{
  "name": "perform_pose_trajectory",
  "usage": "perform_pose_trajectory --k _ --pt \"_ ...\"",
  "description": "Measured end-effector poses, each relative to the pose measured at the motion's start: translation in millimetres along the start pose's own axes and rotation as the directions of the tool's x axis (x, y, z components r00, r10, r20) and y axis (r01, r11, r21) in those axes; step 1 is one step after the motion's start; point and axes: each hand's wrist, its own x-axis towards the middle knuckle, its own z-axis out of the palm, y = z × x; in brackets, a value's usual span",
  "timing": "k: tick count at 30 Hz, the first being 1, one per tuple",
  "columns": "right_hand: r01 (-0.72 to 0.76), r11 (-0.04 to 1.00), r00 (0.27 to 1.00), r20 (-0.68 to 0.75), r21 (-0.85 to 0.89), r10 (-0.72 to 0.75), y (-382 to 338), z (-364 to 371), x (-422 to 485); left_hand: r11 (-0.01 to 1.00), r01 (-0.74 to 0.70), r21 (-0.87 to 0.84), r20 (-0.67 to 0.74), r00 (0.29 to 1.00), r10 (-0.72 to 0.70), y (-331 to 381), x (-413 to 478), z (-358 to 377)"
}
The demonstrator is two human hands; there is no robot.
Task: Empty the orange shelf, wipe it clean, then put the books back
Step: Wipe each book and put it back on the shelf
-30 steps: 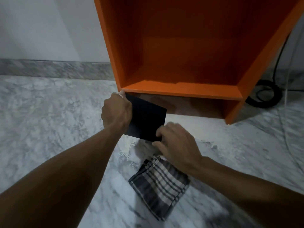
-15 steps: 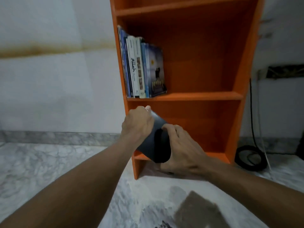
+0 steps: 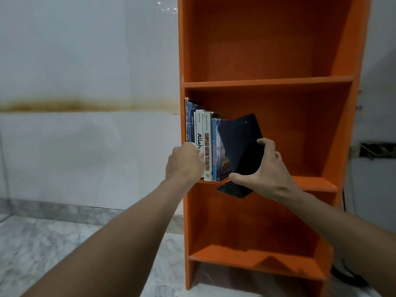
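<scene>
On the middle board of the shelf (image 3: pixel 267 82), 1 row of books (image 3: pixel 206 136) stands upright against the left wall. At its right end is the black book (image 3: pixel 240 142), tilted (bottom corner hanging below the board's edge). The right hand (image 3: pixel 264 171) grips it, thumb underneath, fingers curled over the far edge. The left hand (image 3: pixel 185 161) sits knuckles-out at the spines, fingers hidden, so I can't tell its grip.

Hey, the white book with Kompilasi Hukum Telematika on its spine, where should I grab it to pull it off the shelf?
Come from the front and hook the top of its spine. The Kompilasi Hukum Telematika book stands upright, pressed between the Allah book and a blue book, so only spine and top edge show. Its top clears the shorter blue book.
</scene>
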Motion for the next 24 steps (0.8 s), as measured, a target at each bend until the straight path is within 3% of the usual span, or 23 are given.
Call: perform_pose_trajectory --k 6,12,19,24 --pt "0.015 0.996 1.0 0.005 0.089 -0.016 43.9 -3.4 29.4 1.0 0.015 -0.024 -0.112 0.994 -0.017 -4.3 25.5 36.0" --pt "0.026 0.988 0.986 0.157 0.153 -0.051 107.1 -4.2 54.5 0.989 0.12 -0.082 -0.197 0.971 -0.135 -9.1 57.7 78.0" --pt "0.009 0.937 0.968 0.233 0.349 -0.096 153.8 5.4 84.2 0.969 0.23 -0.093 -0.109 0.965 -0.239 5.3 91.2 119.5" --pt "-0.024 0.882 0.94 0.312 0.47 -0.14 165.8 13.3 98.3 0.944 0.328 -0.039 -0.28 0.903 -0.325 10.4 102.2 133.4"
